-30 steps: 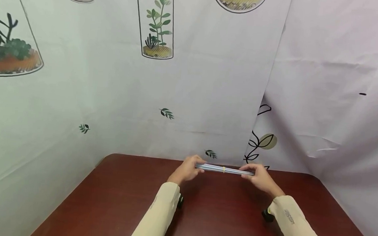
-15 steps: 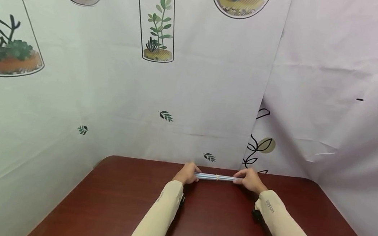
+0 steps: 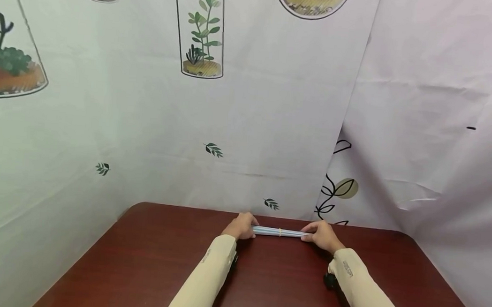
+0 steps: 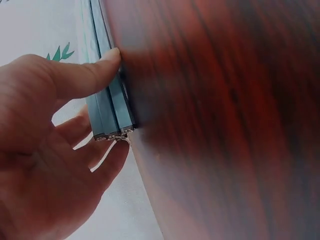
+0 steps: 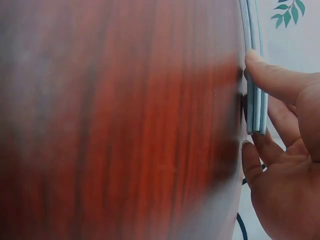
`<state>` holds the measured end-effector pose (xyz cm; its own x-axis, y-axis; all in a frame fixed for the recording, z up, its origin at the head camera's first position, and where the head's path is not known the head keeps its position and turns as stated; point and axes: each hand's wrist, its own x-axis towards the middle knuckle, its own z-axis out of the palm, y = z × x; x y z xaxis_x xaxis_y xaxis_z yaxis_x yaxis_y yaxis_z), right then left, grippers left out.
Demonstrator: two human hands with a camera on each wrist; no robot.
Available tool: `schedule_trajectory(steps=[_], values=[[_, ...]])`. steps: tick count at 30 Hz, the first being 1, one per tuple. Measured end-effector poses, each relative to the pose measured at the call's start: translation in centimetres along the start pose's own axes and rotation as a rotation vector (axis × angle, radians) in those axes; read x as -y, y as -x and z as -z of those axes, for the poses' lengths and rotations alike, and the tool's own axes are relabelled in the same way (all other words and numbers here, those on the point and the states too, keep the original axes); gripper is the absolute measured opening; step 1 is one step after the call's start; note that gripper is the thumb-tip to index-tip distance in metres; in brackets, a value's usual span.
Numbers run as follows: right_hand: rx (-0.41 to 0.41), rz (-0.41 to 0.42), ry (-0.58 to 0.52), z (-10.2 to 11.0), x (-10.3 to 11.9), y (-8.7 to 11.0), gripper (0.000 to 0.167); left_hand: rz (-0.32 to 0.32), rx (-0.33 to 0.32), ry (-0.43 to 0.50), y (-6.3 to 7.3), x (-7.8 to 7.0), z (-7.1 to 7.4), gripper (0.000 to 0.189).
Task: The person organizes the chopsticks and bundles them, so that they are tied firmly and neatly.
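Observation:
A thin bundle of long pale blue-grey strips (image 3: 268,231) lies level near the table's far edge, with a yellow band (image 3: 280,232) round its middle. My left hand (image 3: 241,226) pinches its left end. In the left wrist view the thumb (image 4: 95,75) presses on one face of the strips (image 4: 107,112), fingers behind, and the squared ends stick out past the thumb. At the other end, my right hand (image 3: 322,235) pinches between thumb and fingers. The strips (image 5: 256,107) overlap the table's far edge in the right wrist view, their ends poking out below that thumb (image 5: 280,80).
A dark red-brown wooden table (image 3: 272,282) with rounded far corners spreads under both arms. Behind it hangs a white cloth (image 3: 248,111) printed with plants and leaves, folded on the right side (image 3: 419,150). A black device (image 3: 330,280) shows at the right wrist.
Both hands have brought the bundle lower and slightly to the left, and it sits more level. Over the last half second it has moved little. The head view has shifted slightly.

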<state>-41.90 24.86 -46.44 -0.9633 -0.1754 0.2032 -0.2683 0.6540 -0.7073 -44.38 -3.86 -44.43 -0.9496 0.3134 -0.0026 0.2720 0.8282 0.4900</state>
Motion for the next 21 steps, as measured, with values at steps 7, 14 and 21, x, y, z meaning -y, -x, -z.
schedule_trajectory(steps=[7,14,21], values=[[-0.003,-0.018,-0.005,0.0,-0.4,0.2,0.016,0.009,-0.003,-0.047,0.1,-0.1,-0.3,0.034],[0.014,-0.007,-0.011,-0.3,0.1,0.4,0.018,-0.040,-0.039,-0.143,0.5,-0.1,-0.3,0.040],[-0.054,-0.013,0.022,0.2,0.2,0.1,0.030,-0.110,-0.131,-0.113,1.1,-0.6,0.0,0.054]])
